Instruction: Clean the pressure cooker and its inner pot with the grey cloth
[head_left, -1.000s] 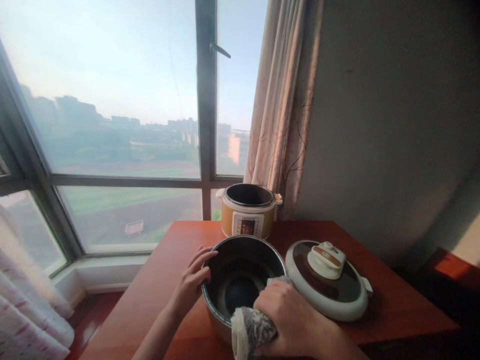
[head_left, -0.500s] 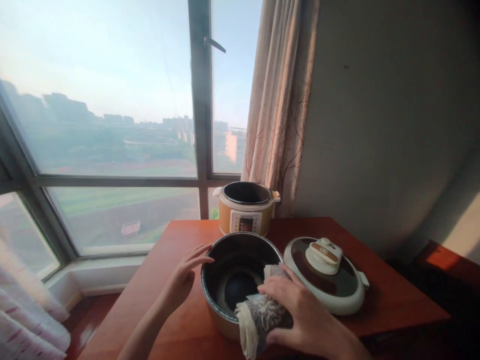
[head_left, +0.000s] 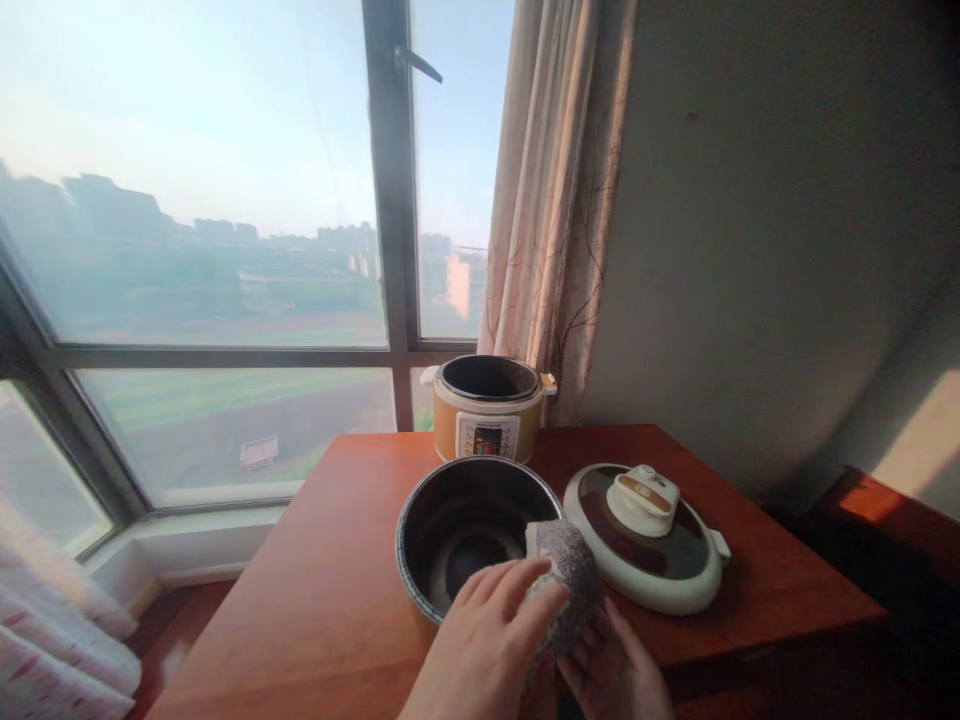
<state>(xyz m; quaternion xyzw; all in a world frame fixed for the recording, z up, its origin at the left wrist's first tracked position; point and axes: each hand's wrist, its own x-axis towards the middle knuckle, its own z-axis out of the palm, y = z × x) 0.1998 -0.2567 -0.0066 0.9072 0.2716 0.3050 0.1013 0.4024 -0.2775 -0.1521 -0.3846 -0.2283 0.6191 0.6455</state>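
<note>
A bunched grey and cream cloth point(head_left: 571, 572) is between my two hands, above the near right rim of a dark inner pot point(head_left: 439, 520). My left hand point(head_left: 491, 625) grips the cloth from the left, its fingers curled toward it and the back of the hand showing. From below and to the right, my right hand point(head_left: 619, 665) holds the cloth's lower part, partly hidden behind it. The pot stands upright on the table with its mouth up, and its near side is covered by my left hand.
Behind the pot stands a tan and white electric pressure cooker point(head_left: 444, 425) with its top off. Its round white lid point(head_left: 664, 595) lies to the right of the pot on the red-brown table point(head_left: 300, 580). A window point(head_left: 225, 270) and a curtain point(head_left: 555, 200) are beyond.
My left hand has left the pot's left rim and moved right onto the cloth. My right hand has shifted below the cloth, which is lifted off the pot's inside. The view moved slightly.
</note>
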